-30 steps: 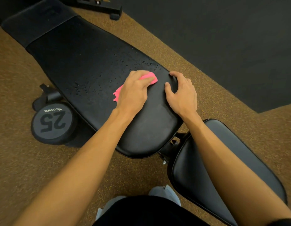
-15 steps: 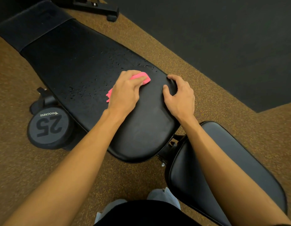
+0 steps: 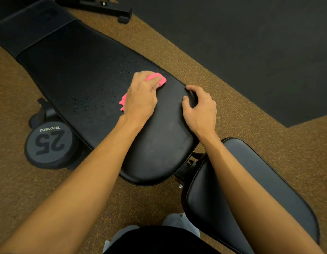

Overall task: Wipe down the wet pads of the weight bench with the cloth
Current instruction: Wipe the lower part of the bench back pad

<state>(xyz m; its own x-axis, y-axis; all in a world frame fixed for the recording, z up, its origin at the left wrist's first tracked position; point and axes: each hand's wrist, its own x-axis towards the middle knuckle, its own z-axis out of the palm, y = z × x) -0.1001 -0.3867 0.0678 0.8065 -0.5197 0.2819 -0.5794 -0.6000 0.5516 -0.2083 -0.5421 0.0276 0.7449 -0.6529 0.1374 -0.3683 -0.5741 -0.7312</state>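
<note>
Cloth [image 3: 156, 77] shifts slightly farther up the back pad [image 3: 82, 70], near its right edge. Left hand [image 3: 140, 97] fingers curl over it, pressing down. Right hand [image 3: 200, 110] fingers grip the pad's right edge. Droplets [image 3: 76, 105] sit left and far: suggest overlapping strokes, firm pressure.

A black round dumbbell [image 3: 49, 144] is lying on its side on the brown speckled floor [image 3: 18, 189] toward the left edge, its flat end facing up and showing "25" and the word "PROGRESS" upside down. A dark mat [image 3: 250, 43] is covering the far right corner of the floor, its edge running diagonally across the brown surface. At the far edge, a black metal foot [image 3: 107, 10] of some equipment is resting partly on the brown floor. Grey shoes [image 3: 179, 224] are standing at the near edge.
</note>
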